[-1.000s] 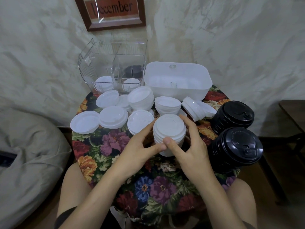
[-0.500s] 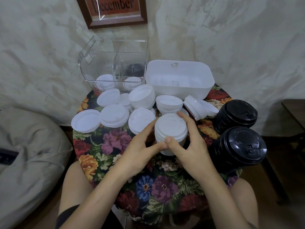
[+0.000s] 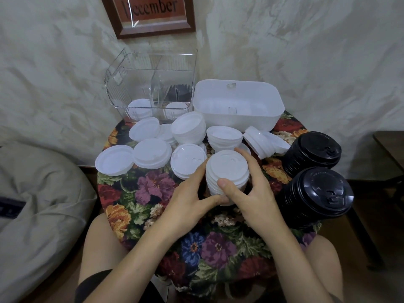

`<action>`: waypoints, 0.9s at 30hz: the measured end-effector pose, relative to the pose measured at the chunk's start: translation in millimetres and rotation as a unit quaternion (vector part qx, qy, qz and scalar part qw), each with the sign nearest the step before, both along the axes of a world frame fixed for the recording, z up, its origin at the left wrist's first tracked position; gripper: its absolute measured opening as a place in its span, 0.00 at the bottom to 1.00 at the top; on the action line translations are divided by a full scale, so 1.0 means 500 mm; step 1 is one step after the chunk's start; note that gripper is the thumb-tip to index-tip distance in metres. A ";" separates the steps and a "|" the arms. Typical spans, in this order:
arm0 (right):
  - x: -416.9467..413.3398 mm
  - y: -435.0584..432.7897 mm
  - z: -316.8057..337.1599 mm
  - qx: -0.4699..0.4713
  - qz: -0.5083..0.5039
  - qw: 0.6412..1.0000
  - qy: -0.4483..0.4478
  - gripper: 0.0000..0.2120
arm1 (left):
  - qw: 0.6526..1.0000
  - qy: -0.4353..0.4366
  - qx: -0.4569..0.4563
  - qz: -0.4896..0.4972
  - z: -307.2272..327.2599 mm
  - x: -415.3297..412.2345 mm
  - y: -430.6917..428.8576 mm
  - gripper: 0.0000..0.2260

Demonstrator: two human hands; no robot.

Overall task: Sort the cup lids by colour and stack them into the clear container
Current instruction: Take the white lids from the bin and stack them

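Both hands [image 3: 225, 200] grip the nested stack of white plastic lids [image 3: 227, 171], probably next bound for the clear ribbed container [image 3: 150, 88].

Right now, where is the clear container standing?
In the head view, the clear container stands at the far left of the table, directly left of the white tub and below the framed December sign, behind the loose white lids.

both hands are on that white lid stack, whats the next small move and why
Probably lift the white lid stack toward the clear container: left hand and right hand grip its sides, and white lids lie in the container's front compartments.
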State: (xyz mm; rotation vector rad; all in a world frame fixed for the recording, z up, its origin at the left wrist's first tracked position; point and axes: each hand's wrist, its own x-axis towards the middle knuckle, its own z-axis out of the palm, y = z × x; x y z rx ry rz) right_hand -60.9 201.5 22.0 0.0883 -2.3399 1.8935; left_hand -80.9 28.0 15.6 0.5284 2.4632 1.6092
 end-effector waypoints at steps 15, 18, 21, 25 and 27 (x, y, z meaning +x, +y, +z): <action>0.013 0.018 -0.006 -0.026 0.047 0.998 -0.017 0.33 | 0.998 -0.025 0.054 -0.023 0.004 0.011 -0.008 0.33; 0.012 0.020 -0.010 -0.027 0.049 0.998 -0.014 0.35 | 0.998 -0.025 0.044 -0.028 0.002 0.007 -0.010 0.32; 0.010 0.020 -0.011 -0.020 0.049 0.998 -0.015 0.36 | 0.999 -0.023 0.037 -0.031 0.000 0.005 -0.013 0.32; 0.008 0.024 -0.001 -0.005 0.056 0.998 -0.021 0.37 | 0.999 -0.018 0.031 -0.031 -0.001 0.004 -0.013 0.32; 0.005 0.024 0.002 0.001 0.058 0.998 -0.021 0.35 | 0.999 -0.015 0.031 -0.034 -0.002 0.003 -0.014 0.32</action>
